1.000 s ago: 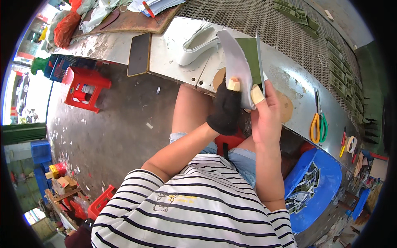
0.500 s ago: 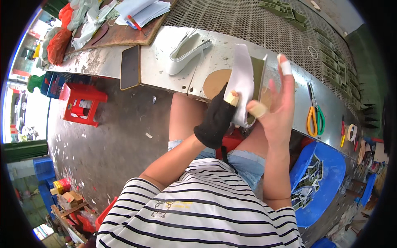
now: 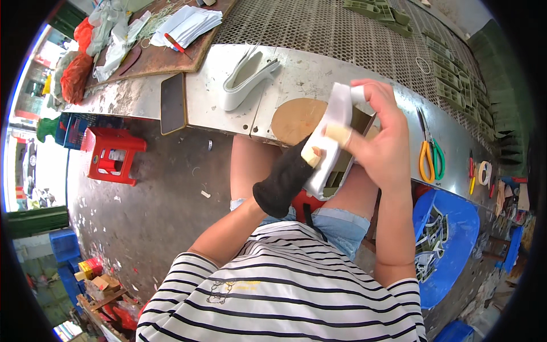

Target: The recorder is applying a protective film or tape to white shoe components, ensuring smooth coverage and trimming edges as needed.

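Note:
My left hand point(image 3: 282, 178), in a black fingerless glove with a taped thumb, grips the near part of an olive-green plastic frame point(image 3: 360, 121) with open compartments. Along the frame's left side runs a white strip point(image 3: 340, 102), which curves round the near end too. My right hand point(image 3: 380, 139), bare with tape on thumb and forefinger, is closed on the strip's far part. Its thumb lies across the strip, and the bent forefinger is at the far end. The frame is held tilted above my lap at the bench edge. Some fingers of my left hand are hidden behind it.
On the metal bench point(image 3: 208, 74) lie a coiled white strip point(image 3: 232, 101), a phone point(image 3: 173, 105), a brown disc point(image 3: 297, 121) and scissors point(image 3: 427, 157). More green frames point(image 3: 464, 85) rest on mesh. A blue basin point(image 3: 464, 228) stands at right, a red stool point(image 3: 117, 151) at left.
My right hand has gone from spread and apart to closed on the white strip. The strip's raised far end has come down against the frame, and the frame has tilted.

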Motion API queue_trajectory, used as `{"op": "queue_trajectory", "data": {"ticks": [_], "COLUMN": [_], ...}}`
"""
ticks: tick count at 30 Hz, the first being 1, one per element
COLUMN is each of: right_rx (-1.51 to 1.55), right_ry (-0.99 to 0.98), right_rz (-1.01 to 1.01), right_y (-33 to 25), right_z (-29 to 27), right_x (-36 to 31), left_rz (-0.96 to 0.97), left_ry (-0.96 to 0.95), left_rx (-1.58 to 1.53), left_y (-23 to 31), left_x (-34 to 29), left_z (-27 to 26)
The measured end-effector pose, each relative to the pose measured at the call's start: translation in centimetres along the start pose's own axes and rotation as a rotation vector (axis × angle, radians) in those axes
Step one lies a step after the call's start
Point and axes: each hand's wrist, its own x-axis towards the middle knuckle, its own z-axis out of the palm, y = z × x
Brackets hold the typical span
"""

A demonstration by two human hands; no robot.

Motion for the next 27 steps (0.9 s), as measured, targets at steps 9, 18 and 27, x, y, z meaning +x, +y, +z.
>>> {"op": "queue_trajectory", "data": {"ticks": [9,18,27], "right_rx": [0.788,0.474,0.061], "right_ry": [-0.276,-0.191,0.175], "right_rz": [0.574,0.410,0.132], "right_y": [2.4,3.5,-1.1], "right_z": [-1.0,0.1,4.5], "right_x": [1.2,0.7,-3.1], "left_rz": [-0.090,-0.107,-0.083], "left_ry": [-0.051,-0.099,0.197], "left_rx": [-0.123,-0.197,-0.126], "left_y": [0.0,1.0,1.1], "left_x": [0.0,0.5,1.9], "left_z": [-0.4,-0.8,0.0]}}
